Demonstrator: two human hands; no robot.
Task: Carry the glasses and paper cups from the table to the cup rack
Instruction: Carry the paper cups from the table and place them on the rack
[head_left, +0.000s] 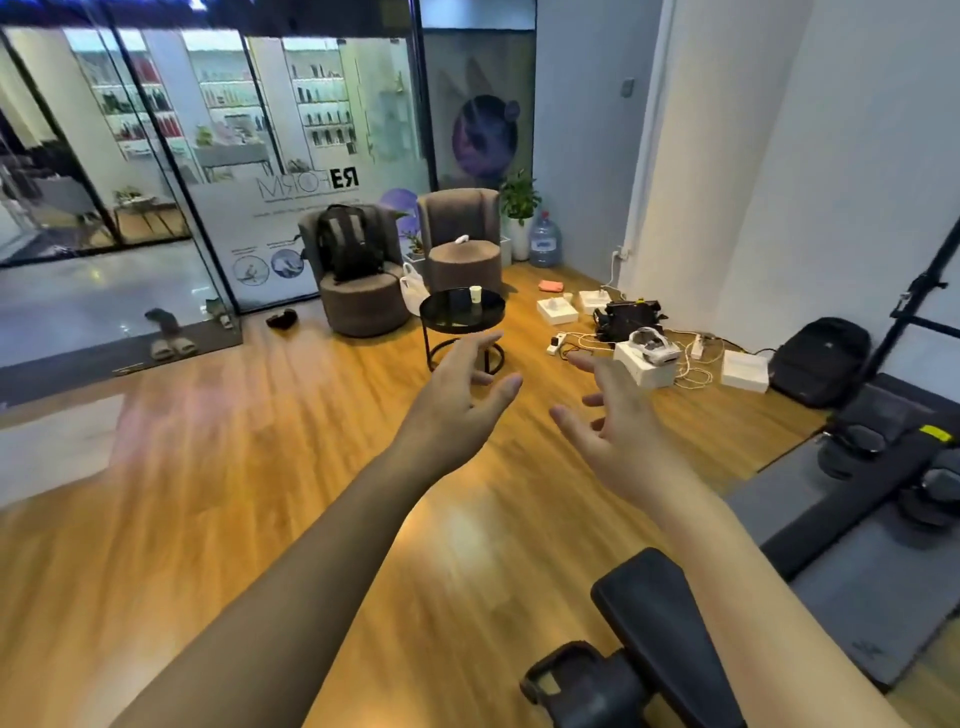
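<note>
A small round black table (439, 318) stands across the wooden floor, in front of two brown armchairs. On it stands a white paper cup (475, 294), with a dark glass (459, 299) beside it on the left. My left hand (457, 400) and my right hand (618, 421) are both stretched out in front of me, fingers spread and relaxed, holding nothing. Both hands are well short of the table. No cup rack shows in this view.
A backpack sits in the left armchair (358, 275). White boxes, cables and a headset (649, 345) lie on the floor right of the table. A black exercise bench (660, 629) is close at bottom right, a grey mat with weights (878, 457) at right. A glass wall (171, 171) runs along the left.
</note>
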